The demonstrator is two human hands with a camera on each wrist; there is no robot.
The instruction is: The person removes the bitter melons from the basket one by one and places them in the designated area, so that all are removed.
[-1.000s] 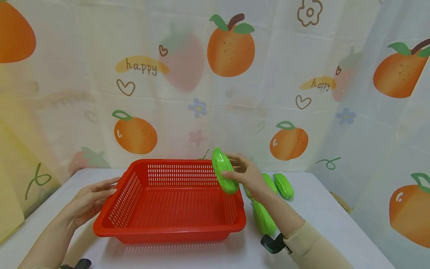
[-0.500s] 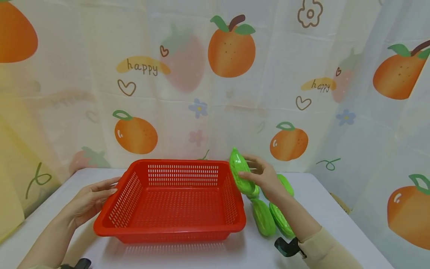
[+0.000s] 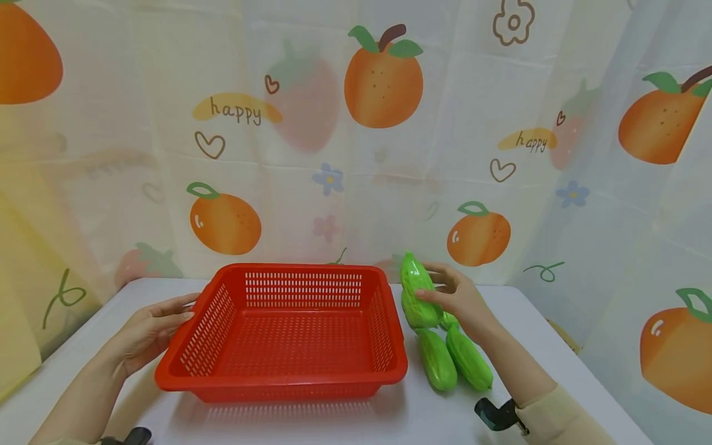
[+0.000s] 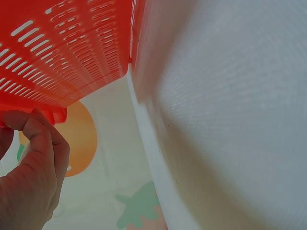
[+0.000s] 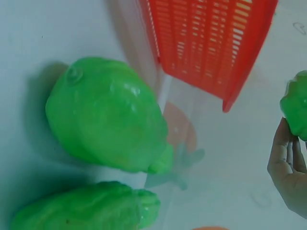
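Note:
My left hand (image 3: 147,334) holds the left end of a red plastic basket (image 3: 283,382). In the left wrist view the fingers (image 4: 50,143) grip its rim, with the thumb partly cut off by the frame. Past the basket's right side, my right hand (image 3: 456,296) grips a bright green, bumpy bitter melon (image 3: 413,275) between thumb and fingers, blunt end low. It overlaps another green melon (image 3: 421,314) behind and below it. Only part of the held melon (image 5: 297,103) shows at the right wrist view's edge. No melon shows inside the basket.
Several more green melons lie on the white table right of the basket, among them a near one (image 3: 436,360) and one beside it (image 3: 470,358). A fruit-patterned curtain (image 3: 378,185) hangs behind the table's back edge.
My right hand has carried the melon rightward, from over the basket's right end to above the melons on the table. The left hand and the basket have stayed in place.

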